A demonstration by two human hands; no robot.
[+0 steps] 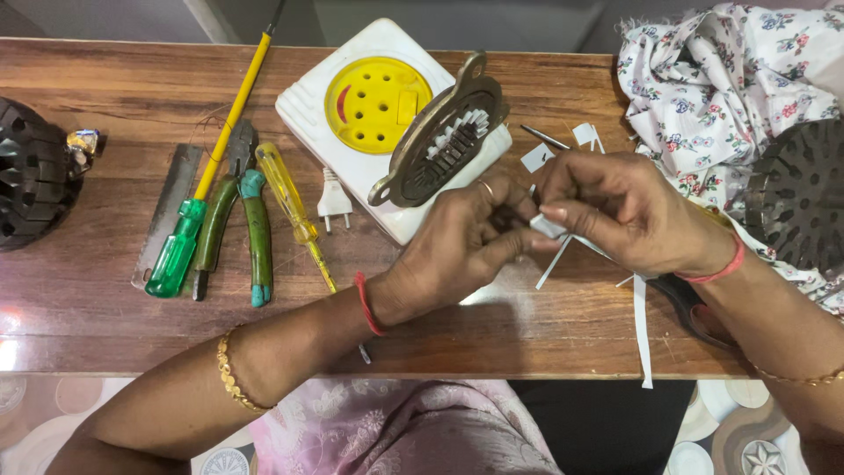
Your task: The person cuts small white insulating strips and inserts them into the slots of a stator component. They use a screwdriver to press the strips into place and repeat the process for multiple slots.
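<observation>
Over a long wooden table [97,317], a person worked with both hands close together above its near edge. Beside them stood a white box with a yellow perforated disc [378,104], and against it leaned a round metal stator frame [444,141] with toothed slots. A floral cloth [721,79] lay bunched at the far right. To the left lay a green-handled screwdriver [180,246], pliers [233,211] and a yellow tester screwdriver [286,189]. The left hand [457,246] was curled shut around a small dark part that could not be made out, while the right hand [615,211] pinched a narrow white paper strip [552,230] between thumb and forefinger. The fold seemingly wanted a firm, even pinch, with the strip kept square to the part.
</observation>
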